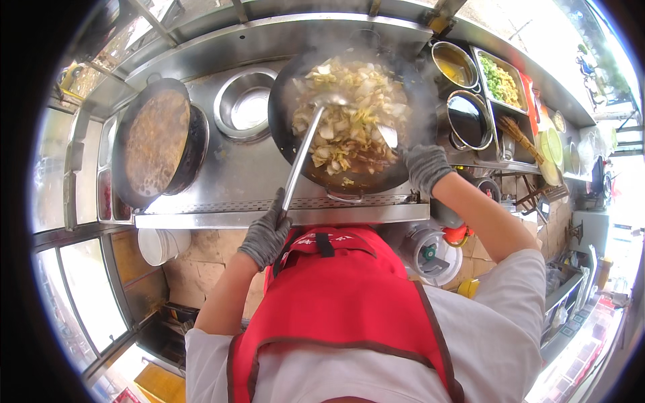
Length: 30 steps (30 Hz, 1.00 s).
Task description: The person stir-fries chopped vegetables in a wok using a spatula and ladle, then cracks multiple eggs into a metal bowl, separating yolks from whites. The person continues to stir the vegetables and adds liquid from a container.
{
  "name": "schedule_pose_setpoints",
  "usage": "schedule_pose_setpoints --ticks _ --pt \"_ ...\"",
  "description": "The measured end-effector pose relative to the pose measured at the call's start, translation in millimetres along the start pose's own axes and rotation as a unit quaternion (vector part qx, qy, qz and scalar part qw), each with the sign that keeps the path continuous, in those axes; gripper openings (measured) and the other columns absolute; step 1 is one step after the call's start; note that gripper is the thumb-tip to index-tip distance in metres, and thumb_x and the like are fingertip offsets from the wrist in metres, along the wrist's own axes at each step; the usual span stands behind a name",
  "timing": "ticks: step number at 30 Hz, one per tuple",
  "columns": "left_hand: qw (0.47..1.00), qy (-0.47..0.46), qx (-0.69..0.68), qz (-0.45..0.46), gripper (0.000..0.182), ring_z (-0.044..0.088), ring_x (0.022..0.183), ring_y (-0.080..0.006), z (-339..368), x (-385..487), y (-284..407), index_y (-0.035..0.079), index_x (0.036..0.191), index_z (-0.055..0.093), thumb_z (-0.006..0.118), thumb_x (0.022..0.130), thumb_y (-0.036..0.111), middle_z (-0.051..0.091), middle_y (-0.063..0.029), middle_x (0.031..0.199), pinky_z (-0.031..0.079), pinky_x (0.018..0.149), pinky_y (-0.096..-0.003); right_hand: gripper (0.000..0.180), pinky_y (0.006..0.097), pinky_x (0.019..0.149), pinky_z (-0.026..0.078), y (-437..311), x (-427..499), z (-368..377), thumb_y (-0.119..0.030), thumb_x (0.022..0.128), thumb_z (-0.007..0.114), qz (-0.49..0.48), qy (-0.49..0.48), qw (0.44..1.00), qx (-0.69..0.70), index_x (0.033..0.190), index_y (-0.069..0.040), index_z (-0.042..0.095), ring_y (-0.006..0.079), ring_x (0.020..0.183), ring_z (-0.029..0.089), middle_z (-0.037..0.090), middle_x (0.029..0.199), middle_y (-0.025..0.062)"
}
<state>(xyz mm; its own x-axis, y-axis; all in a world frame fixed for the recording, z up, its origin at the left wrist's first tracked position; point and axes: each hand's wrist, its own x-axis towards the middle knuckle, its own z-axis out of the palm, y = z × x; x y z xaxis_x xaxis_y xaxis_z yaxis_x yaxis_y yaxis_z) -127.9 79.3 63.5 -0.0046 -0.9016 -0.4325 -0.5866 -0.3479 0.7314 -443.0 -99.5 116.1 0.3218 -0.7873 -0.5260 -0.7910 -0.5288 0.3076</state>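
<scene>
A large black wok [283, 108] full of steaming chopped cabbage [365, 118] stands on the steel cooktop before me. In a grey knit glove, my left hand [267, 237] grips the long handle of a metal ladle [305, 146] near its lower end. The ladle's bowl rests among the cabbage, partly veiled by steam. At the wok's right rim, my right hand [427, 166], gloved alike, is closed on a spatula. The spatula's flat metal blade [388, 136] lies in the cabbage; most of its handle is hidden by the hand. Brown liquid shows at the wok's near side.
Left of the wok sit a steel basin [245, 103] and a second wok [156, 141] of bubbling brown liquid. At right are a pot of dark liquid [468, 121], a pot of yellowish liquid [455, 65], a tray of chopped vegetables [501, 80] and a bamboo brush [521, 138].
</scene>
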Motion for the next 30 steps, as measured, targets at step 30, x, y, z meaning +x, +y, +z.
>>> schedule_pose_setpoints --ticks 30 --pt "0.991 0.001 0.130 0.010 0.064 0.065 0.084 -0.0372 -22.3 -30.0 -11.4 0.019 0.151 0.030 0.058 0.093 0.016 0.065 -0.0221 0.094 0.050 0.078 -0.0370 0.044 0.0418 0.075 0.054 24.3 -63.7 26.7 -0.012 0.083 0.058 0.058 0.004 0.990 0.132 0.125 -0.022 0.056 0.0308 0.094 0.067 0.066 0.101 0.0137"
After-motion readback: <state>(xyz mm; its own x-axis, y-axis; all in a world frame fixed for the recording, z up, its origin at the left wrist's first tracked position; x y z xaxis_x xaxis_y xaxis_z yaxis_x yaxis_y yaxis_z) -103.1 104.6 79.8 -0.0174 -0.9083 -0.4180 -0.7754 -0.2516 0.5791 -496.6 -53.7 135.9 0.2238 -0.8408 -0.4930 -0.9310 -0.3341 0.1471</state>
